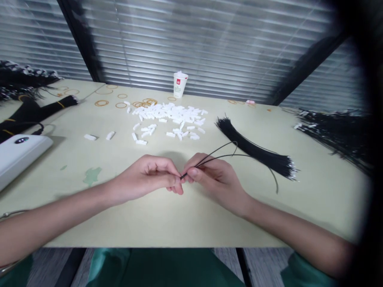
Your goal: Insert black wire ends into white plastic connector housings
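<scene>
Thin black wires (216,158) run between my two hands over the front middle of the table. My left hand (152,175) pinches their near ends between thumb and fingers. Close beside it, my right hand (214,179) grips the same wires a little further along, and their loose lengths trail off to the right. A thick bundle of black wires (254,149) with bare silvery ends lies just beyond my right hand. Ahead of both hands is a pile of small white plastic pieces (176,115). Whatever sits inside my left fingertips is hidden.
A paper cup (180,84) stands at the back near the blinds. Rubber bands (145,103) lie along the far side. A white box-like device (24,153) and banded black wire bundles (44,111) are at left. More black wires with white ends (335,131) lie at right.
</scene>
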The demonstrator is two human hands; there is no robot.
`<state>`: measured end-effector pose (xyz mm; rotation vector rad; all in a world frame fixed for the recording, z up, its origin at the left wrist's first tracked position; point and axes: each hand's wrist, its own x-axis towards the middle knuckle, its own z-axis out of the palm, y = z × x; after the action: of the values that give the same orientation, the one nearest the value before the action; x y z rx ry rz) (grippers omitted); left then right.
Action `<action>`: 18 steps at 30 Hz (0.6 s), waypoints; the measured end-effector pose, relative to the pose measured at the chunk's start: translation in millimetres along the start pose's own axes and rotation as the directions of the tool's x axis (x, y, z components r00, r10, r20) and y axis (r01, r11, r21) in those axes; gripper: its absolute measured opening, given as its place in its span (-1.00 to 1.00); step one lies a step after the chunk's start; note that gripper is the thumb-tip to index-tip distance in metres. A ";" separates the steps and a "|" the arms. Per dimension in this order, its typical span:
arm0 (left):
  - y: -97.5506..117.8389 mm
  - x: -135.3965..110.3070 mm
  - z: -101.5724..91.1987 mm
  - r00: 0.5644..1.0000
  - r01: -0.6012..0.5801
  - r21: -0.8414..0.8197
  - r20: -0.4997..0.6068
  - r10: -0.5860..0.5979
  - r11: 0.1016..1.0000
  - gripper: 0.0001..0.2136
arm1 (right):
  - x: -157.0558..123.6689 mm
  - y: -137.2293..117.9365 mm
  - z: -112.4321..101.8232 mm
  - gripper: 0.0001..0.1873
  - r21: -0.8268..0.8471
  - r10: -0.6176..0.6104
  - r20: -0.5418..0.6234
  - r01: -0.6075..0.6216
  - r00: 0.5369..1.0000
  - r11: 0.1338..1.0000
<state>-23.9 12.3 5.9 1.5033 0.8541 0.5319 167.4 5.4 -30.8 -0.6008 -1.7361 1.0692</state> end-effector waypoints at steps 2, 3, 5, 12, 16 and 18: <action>1.8 -1.0 0.8 1.000 0.008 -0.010 -0.007 -0.008 1.000 -0.91 | 0.0 -0.5 -0.7 -0.86 0.002 0.001 -0.006 -0.001 1.000 1.000; 2.4 -1.5 1.1 1.000 0.008 -0.013 -0.001 -0.008 1.000 -0.91 | -0.1 -0.8 -1.0 -0.86 0.006 -0.001 -0.014 0.001 1.000 1.000; 3.2 -1.9 1.4 1.000 0.014 -0.010 0.002 -0.014 1.000 -0.91 | -0.4 -1.6 -1.5 -0.86 0.016 -0.005 -0.036 0.006 0.999 1.000; -0.1 0.8 -2.1 0.999 -0.025 -0.062 0.028 0.027 0.998 -0.88 | -1.2 -4.0 -2.1 -0.84 0.070 -0.006 -0.098 0.013 0.995 0.997; -1.9 0.0 -2.8 0.995 -0.100 -0.108 0.017 0.102 0.989 -0.85 | -1.7 -6.1 -1.6 -0.85 0.115 -0.047 -0.151 0.065 0.987 0.991; -1.1 -1.3 -1.9 0.995 -0.098 -0.067 -0.002 0.099 0.993 -0.89 | -2.1 -7.5 -1.7 -0.84 0.109 -0.092 -0.159 0.110 0.983 0.988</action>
<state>-26.3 12.5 5.2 1.4893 0.7566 0.6265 170.4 0.7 -25.1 -0.5027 -1.5429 1.0187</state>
